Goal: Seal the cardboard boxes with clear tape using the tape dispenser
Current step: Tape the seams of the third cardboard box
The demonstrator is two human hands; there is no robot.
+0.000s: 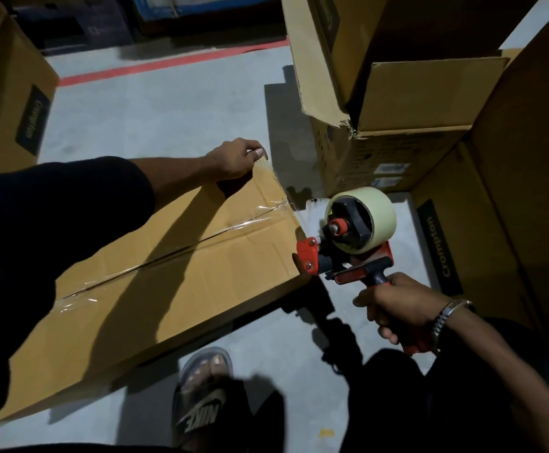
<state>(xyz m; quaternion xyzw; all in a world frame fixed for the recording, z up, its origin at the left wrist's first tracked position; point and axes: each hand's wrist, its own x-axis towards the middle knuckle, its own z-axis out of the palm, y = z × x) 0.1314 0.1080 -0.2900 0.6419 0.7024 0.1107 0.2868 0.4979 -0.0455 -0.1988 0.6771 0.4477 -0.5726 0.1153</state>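
Cardboard box (155, 273) lies flat on grey floor (155, 112), approx. frame centre-left, long axis running 8 to 2 o'clock. Top flaps are closed; clear tape (129, 273) runs along the centre seam and wrinkles near the far end.

L hand (237, 160): at the box's far corner, approx. 12 o'clock from box centre. Fingers curl over the top edge, pressing on the tape end there.

R hand (397, 307): at 3 o'clock from box centre, off the box. Fingers wrapped fully round the handle of the red/black tape dispenser (348, 253). Dispenser head sits just beside the box's right end edge; a tape strip spans from roll (369, 220) to box end. Metal bracelet (446, 318) on R wrist.

Surroundings: open box stack (397, 103) at 1 o'clock; "Crompton" cartons at 10 o'clock (8, 103) and 3 o'clock (508, 207). Sandalled foot (204, 387) at 6 o'clock.
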